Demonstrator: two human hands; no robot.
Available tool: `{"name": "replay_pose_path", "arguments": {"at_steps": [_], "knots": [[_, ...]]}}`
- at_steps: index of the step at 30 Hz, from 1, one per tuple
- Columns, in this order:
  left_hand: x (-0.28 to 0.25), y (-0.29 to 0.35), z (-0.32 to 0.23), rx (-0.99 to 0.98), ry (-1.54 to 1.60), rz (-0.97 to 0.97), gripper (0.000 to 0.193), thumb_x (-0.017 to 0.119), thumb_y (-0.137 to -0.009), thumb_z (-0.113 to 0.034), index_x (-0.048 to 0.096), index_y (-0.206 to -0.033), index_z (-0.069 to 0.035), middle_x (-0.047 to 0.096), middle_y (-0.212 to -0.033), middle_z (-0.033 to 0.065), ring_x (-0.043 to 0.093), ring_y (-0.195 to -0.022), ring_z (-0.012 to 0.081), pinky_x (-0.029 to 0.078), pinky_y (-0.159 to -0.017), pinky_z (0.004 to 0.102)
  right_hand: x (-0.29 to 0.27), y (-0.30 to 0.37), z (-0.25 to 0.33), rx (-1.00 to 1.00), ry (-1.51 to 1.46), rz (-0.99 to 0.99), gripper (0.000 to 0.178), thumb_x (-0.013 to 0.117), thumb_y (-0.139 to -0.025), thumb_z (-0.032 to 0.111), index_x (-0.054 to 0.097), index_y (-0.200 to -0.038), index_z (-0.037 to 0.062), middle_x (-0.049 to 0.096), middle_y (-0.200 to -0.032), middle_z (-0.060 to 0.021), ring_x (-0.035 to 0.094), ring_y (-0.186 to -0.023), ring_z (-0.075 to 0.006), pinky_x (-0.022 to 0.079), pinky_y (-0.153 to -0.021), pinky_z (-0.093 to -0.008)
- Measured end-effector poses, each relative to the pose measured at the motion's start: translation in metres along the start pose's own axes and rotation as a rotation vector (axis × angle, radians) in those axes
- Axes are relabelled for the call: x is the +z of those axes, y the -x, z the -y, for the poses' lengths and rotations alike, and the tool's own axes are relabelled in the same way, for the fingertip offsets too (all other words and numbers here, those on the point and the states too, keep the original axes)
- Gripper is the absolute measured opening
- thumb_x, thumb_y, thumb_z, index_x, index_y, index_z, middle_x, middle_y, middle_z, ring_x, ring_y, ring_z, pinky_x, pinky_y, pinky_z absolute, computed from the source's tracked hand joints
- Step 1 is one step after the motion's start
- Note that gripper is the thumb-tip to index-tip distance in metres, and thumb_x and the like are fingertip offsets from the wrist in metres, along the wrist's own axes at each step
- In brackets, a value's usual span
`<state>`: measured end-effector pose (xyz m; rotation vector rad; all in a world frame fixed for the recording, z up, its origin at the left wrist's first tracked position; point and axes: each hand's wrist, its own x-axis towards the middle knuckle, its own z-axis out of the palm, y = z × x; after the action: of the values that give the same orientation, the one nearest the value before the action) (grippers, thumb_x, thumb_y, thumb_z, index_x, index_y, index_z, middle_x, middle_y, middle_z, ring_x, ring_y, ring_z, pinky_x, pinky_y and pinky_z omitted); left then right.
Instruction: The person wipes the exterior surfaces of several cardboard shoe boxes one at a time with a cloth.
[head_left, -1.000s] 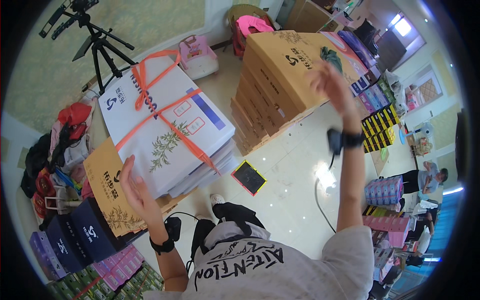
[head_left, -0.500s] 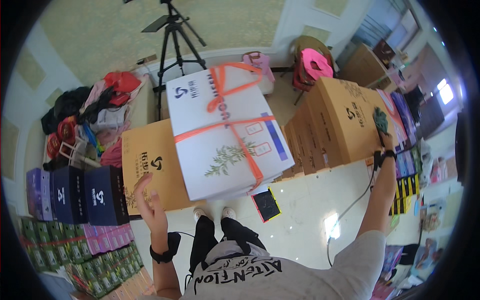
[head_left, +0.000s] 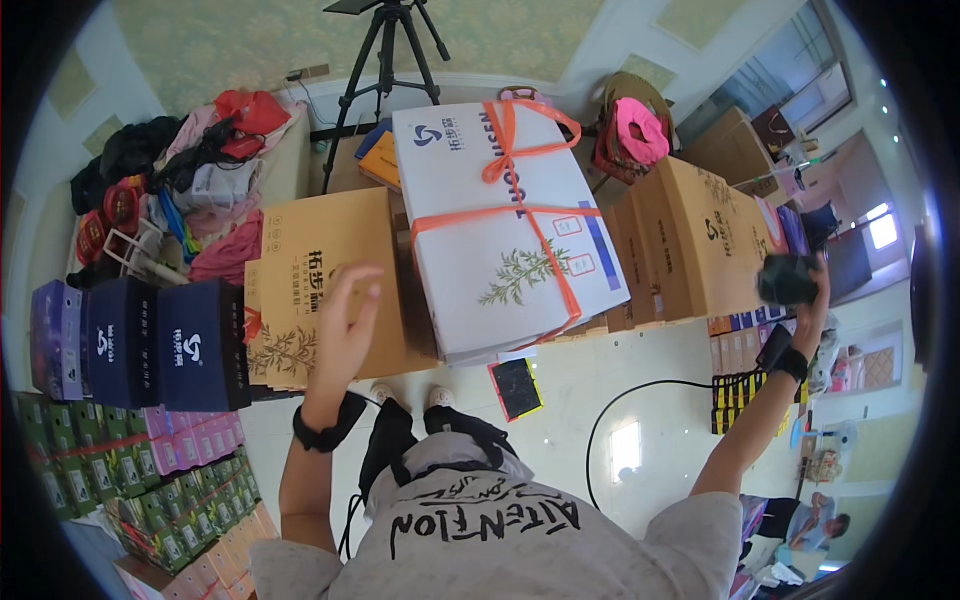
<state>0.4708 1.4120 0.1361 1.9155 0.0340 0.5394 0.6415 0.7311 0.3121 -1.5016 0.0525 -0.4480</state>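
My right hand (head_left: 816, 297) is raised at the right, gripping a dark green cloth (head_left: 787, 280) bunched up by the edge of a tan cardboard box (head_left: 705, 232). At the left, my left hand (head_left: 347, 325) hovers with fingers apart and nothing in it, over a second tan box (head_left: 330, 240) with dark print. Between the two tan boxes lies a stack of white boxes (head_left: 505, 270) tied with orange ribbon, its bow near the far end. Neither hand touches that stack.
Dark blue boxes (head_left: 203, 345) stand at the left, above rows of green boxes (head_left: 85, 450). Clothes and bags (head_left: 215, 180) are heaped behind them. A black tripod (head_left: 385, 60) stands at the back. A black cable (head_left: 592, 440) curves across the floor. Another person (head_left: 810, 522) is at far right.
My right hand has lifted the green cloth and moved down and to the right with it. My left hand has shifted right and up over the tan box. The view has shifted.
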Motion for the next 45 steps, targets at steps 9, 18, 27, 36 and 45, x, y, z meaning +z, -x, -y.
{"name": "replay_pose_path", "arguments": {"at_steps": [9,18,27,36,45], "knots": [[0.035,-0.051,0.015,0.175,-0.008,-0.078,0.022,0.053,-0.083,-0.002,0.051,-0.106,-0.002,0.052,-0.093,0.0113,0.055,-0.087,0.0214,0.043,-0.079,0.0296,0.336,0.187,0.025,-0.603,0.818,0.83,0.047,0.04,-0.058,-0.015,0.053,-0.099,0.0048,0.052,-0.1,-0.0083,0.052,-0.099,-0.0225,0.041,-0.088,-0.0328],[0.028,-0.069,0.019,0.196,-0.034,0.151,0.015,0.055,-0.081,0.001,0.05,-0.094,-0.002,0.048,-0.083,0.0079,0.053,-0.074,0.018,0.043,-0.066,0.0291,0.395,0.234,-0.021,-0.6,0.949,1.214,0.043,0.047,-0.089,0.027,0.041,-0.129,0.0118,0.031,-0.139,-0.0124,0.022,-0.132,-0.0304,0.018,-0.106,-0.0447],[0.031,-0.076,0.043,0.174,0.104,0.159,0.014,0.058,-0.08,-0.007,0.057,-0.094,-0.009,0.046,-0.079,0.0073,0.05,-0.074,0.0202,0.041,-0.066,0.0307,0.413,0.243,-0.069,-0.748,1.029,1.626,0.059,0.049,-0.086,0.04,0.03,-0.138,0.0216,0.018,-0.146,-0.0074,0.013,-0.135,-0.0324,0.011,-0.106,-0.0535],[0.044,-0.072,0.049,0.092,0.334,0.171,0.005,0.054,-0.087,-0.009,0.056,-0.09,-0.006,0.043,-0.079,-0.001,0.046,-0.071,0.007,0.036,-0.06,0.0186,0.42,0.238,-0.079,-0.91,0.992,1.573,0.052,0.049,-0.087,0.036,0.035,-0.134,0.0203,0.027,-0.143,-0.0077,0.03,-0.128,-0.0283,0.027,-0.103,-0.0445],[0.049,-0.07,0.047,-0.004,0.374,0.118,0.007,0.056,-0.086,-0.011,0.052,-0.087,-0.006,0.046,-0.069,-0.003,0.044,-0.066,0.0039,0.035,-0.057,0.018,0.422,0.267,-0.091,-0.73,1.095,1.007,0.049,0.053,-0.085,0.02,0.037,-0.13,0.0103,0.032,-0.137,-0.0156,0.031,-0.126,-0.0329,0.028,-0.102,-0.0445]]}}
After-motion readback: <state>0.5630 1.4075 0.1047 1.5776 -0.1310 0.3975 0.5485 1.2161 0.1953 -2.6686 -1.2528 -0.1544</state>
